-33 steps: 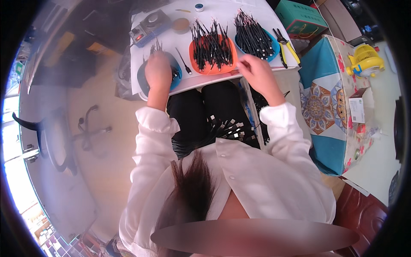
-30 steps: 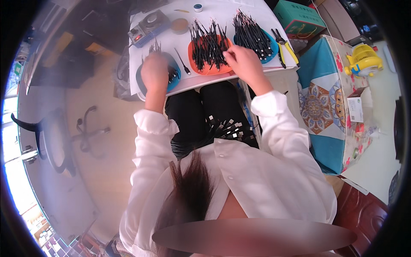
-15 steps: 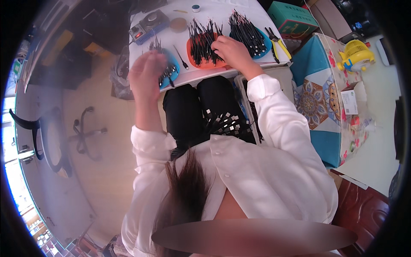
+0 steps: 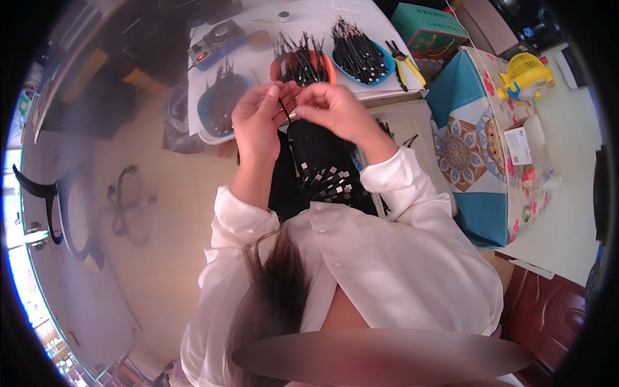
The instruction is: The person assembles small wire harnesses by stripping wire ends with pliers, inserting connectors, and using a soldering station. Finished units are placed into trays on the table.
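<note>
Your left hand (image 4: 256, 121) pinches a thin black cable (image 4: 284, 109) between its fingers, near the shallow orange bowl (image 4: 331, 69); your right hand (image 4: 334, 111) curls beside it, its fingers' hold impossible to tell.

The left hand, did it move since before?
Yes, the left hand moved right, away from the left blue plate, toward the orange plate.

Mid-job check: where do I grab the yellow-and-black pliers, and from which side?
Best by both handles, coming from the near edge of the white table, likely with the right hand. The yellow-and-black pliers lie with jaws pointing away and handles splayed toward the person. The blue tray of black cables crowds their left side.
</note>
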Demonstrator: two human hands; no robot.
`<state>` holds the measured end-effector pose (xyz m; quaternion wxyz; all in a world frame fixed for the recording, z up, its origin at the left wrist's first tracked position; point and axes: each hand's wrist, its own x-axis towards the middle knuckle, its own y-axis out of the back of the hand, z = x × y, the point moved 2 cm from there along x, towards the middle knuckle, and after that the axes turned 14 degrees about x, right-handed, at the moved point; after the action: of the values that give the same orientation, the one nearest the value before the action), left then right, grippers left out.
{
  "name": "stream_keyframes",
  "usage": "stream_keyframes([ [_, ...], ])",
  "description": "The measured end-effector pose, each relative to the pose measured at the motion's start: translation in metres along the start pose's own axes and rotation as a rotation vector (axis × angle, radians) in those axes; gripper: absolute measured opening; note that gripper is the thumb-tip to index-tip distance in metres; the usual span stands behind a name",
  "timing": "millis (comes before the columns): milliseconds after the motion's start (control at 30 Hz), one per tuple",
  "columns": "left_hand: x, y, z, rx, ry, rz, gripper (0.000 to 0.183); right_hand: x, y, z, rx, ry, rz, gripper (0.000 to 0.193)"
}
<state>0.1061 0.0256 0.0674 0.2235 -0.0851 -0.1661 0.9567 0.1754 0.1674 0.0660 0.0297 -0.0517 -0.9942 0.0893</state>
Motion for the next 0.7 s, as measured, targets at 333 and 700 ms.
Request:
stream_keyframes([
  [333,-0.009,-0.009,-0.021,0.061,0.033,-0.047,0.013,0.013,0.093,-0.003,-0.417,0.205,0.338,0.019],
  [700,-0.024,-0.007,-0.008,0.021,-0.071,-0.091,0.012,0.062,0.171,0.046,-1.083,0.181,0.609,0.020],
])
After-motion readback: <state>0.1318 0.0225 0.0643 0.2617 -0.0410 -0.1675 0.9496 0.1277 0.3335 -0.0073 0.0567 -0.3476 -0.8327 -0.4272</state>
